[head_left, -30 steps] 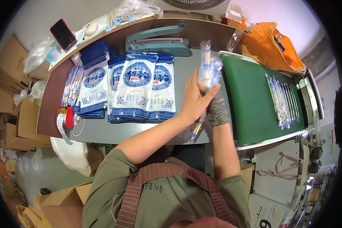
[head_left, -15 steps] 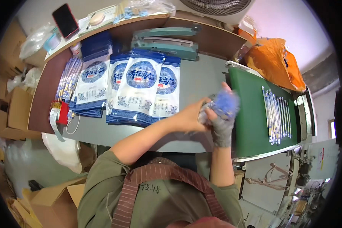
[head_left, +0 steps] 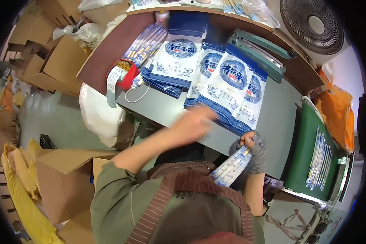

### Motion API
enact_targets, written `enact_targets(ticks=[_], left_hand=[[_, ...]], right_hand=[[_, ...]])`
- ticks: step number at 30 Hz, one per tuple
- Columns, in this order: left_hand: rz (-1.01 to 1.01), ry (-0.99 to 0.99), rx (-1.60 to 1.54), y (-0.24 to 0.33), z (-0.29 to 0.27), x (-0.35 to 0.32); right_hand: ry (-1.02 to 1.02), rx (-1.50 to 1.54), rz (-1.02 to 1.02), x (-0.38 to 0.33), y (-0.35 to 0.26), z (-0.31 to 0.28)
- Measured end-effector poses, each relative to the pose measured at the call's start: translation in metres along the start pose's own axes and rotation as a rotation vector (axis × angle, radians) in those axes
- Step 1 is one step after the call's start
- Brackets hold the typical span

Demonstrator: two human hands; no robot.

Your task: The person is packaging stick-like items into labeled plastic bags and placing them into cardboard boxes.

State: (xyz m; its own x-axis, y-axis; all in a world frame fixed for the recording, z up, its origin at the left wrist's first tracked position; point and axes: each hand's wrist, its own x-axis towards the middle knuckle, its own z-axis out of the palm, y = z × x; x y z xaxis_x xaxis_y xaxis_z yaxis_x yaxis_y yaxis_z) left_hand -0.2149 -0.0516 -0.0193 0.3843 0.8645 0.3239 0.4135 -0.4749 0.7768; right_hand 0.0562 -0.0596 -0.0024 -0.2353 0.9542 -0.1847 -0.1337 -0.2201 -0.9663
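Observation:
My right hand [head_left: 254, 146], in a grey glove, is closed around a bundle of slim clear-wrapped sticks [head_left: 232, 167] held low against my body. My left hand [head_left: 193, 122] is blurred and stretched out over the near edge of the grey table [head_left: 166, 106], its fingers apart, close to the front of the blue and white pouches [head_left: 225, 87]. Several such pouches lie overlapped in stacks across the table. Nothing shows in my left hand.
A green conveyor belt [head_left: 307, 142] at right carries more wrapped sticks [head_left: 319, 158]. A teal heat sealer [head_left: 264, 53] lies behind the pouches. A red tape dispenser [head_left: 122, 75], more stick packs [head_left: 144, 42], a fan [head_left: 313, 24], cardboard boxes [head_left: 65, 179] and a white bag [head_left: 99, 114] surround the table.
My head has turned left, shifting the view. My left hand let go of the stick bundle and swung out toward the pouches. My right hand lowered the bundle toward my body.

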Motion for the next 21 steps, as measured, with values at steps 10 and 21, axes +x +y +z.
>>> enact_targets(ticks=[10, 21], left_hand=[[-0.070, 0.059, 0.731, -0.101, -0.137, 0.023], [-0.187, 0.258, 0.249, -0.093, -0.141, 0.070]], right_hand=[[0.066, 0.024, -0.006, 0.008, -0.002, 0.031], [0.138, 0.212, -0.033, -0.005, 0.004, 0.018]])
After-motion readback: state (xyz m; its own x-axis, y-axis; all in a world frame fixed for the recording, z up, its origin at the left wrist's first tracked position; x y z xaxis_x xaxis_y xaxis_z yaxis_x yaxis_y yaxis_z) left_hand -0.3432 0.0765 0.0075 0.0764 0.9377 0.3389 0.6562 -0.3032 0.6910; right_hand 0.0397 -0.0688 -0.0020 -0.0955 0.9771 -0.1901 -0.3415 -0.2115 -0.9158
